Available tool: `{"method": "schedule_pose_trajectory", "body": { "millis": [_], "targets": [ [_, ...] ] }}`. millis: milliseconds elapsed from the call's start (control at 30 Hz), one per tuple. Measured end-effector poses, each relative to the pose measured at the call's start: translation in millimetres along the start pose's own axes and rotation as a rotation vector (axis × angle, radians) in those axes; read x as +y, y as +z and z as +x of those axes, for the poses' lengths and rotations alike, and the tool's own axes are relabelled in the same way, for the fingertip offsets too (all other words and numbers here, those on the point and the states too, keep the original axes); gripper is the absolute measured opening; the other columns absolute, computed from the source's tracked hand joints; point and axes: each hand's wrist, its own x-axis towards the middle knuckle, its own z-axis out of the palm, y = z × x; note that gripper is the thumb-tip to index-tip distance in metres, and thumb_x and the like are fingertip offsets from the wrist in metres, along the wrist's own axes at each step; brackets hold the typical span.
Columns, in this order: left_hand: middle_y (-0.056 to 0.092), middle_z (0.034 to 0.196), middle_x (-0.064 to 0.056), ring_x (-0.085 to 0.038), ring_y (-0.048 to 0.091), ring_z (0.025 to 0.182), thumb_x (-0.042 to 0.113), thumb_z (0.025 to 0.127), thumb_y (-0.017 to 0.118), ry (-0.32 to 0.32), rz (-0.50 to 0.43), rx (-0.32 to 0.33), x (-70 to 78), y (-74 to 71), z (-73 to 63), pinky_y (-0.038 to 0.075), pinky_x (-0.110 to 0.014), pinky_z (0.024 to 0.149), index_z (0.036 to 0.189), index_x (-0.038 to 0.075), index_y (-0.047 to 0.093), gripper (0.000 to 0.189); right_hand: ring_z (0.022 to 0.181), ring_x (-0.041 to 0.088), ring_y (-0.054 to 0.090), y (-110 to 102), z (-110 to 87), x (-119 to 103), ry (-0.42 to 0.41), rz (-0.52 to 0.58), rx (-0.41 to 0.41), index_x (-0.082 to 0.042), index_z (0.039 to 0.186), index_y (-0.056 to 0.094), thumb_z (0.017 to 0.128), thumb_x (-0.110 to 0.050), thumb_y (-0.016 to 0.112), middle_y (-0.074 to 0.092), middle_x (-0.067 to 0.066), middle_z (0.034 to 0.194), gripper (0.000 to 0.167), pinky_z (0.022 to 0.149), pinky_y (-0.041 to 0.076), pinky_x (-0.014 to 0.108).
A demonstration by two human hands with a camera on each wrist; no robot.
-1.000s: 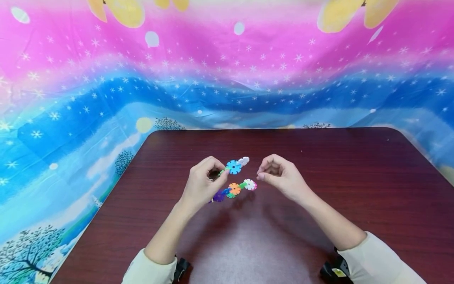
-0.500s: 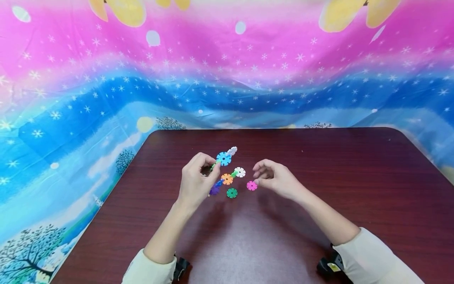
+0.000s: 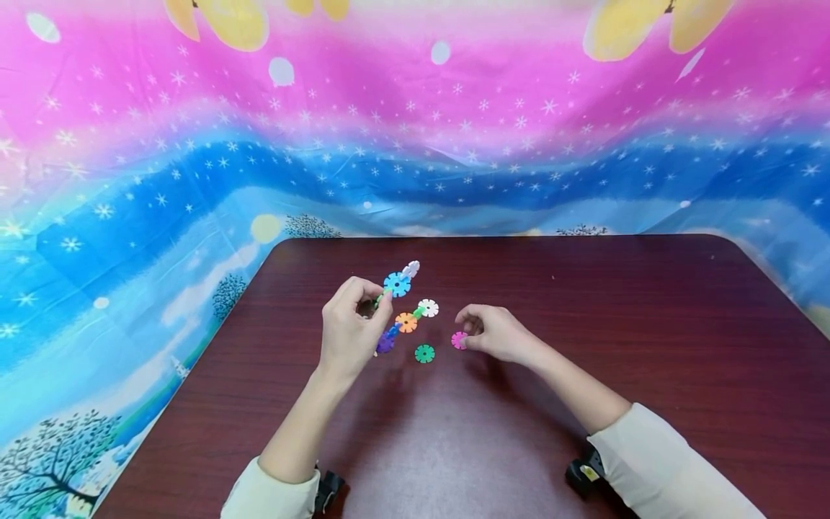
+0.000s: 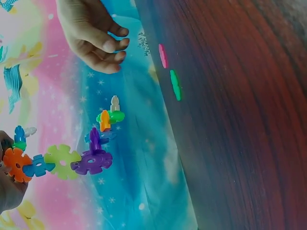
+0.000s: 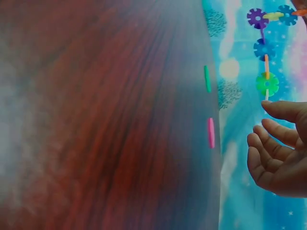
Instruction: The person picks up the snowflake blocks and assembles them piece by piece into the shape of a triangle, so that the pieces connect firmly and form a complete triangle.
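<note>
My left hand (image 3: 353,324) pinches a linked chain of notched plastic snowflake discs, raised above the table. In the left wrist view its fingertips (image 4: 10,191) are at the orange disc (image 4: 18,164); light-green (image 4: 62,162) and purple (image 4: 93,162) discs follow along the chain. A blue disc (image 3: 397,285) and a white disc (image 3: 428,308) end its two branches' visible parts in the head view, with a pale disc (image 3: 411,269) beyond the blue. My right hand (image 3: 499,333) hovers with relaxed, bent fingers, holding nothing. On the table lie a loose pink disc (image 3: 459,340) and a loose green disc (image 3: 424,353).
The dark red-brown table (image 3: 648,346) reaches back to a patterned pink and blue cloth (image 3: 415,144). Black wrist straps show at the left sleeve (image 3: 272,490) and the right sleeve (image 3: 655,454).
My left hand has drawn the chain left and slightly back, uncovering the loose pink and green discs on the table. The right hand has shifted a little left over the pink disc.
</note>
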Motion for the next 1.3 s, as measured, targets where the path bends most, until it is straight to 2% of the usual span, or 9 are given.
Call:
{"method": "schedule_pose_trajectory", "body": {
  "millis": [267,733,1067,1300],
  "targets": [
    [0.055,0.073,-0.005,-0.012,0.048,0.062,-0.007,0.073,0.072,0.006,0.004,0.028,-1.2,1.1,-0.1,0.044,-0.022,0.053,0.079,0.001,0.06,0.016,0.075,0.015,0.053,4.6,10.2,8.7,0.009,-0.137,-0.041,-0.003,0.1,0.065,0.075,-0.013,0.076,0.058,0.0,0.078,0.029,0.068,0.045,0.031],
    [0.055,0.073,-0.004,-0.014,0.048,0.062,-0.006,0.075,0.071,-0.005,-0.012,0.004,-0.8,3.3,-2.5,0.045,-0.027,0.052,0.079,0.001,0.06,0.014,0.075,0.016,0.05,15.1,22.4,19.6,0.089,-0.24,-0.118,-0.005,0.101,0.065,0.073,-0.015,0.076,0.055,0.001,0.077,0.032,0.067,0.043,0.031],
    [0.056,0.074,-0.004,-0.015,0.049,0.063,-0.005,0.075,0.071,-0.018,-0.008,-0.012,-2.0,5.1,-3.6,0.046,-0.024,0.053,0.08,0.002,0.06,0.014,0.067,0.014,0.048,17.1,22.3,22.1,0.071,-0.309,-0.095,-0.011,0.087,0.063,0.069,-0.012,0.075,0.05,-0.002,0.067,0.022,0.061,0.041,0.03],
    [0.055,0.075,-0.004,-0.019,0.05,0.062,-0.004,0.076,0.072,-0.025,-0.016,-0.02,-2.3,6.2,-3.8,0.047,-0.031,0.052,0.081,0.002,0.06,0.014,0.066,0.015,0.048,16.6,22.6,22.0,0.069,-0.307,-0.096,-0.011,0.085,0.062,0.068,-0.012,0.076,0.05,-0.002,0.067,0.022,0.06,0.041,0.03]
  ]
}}
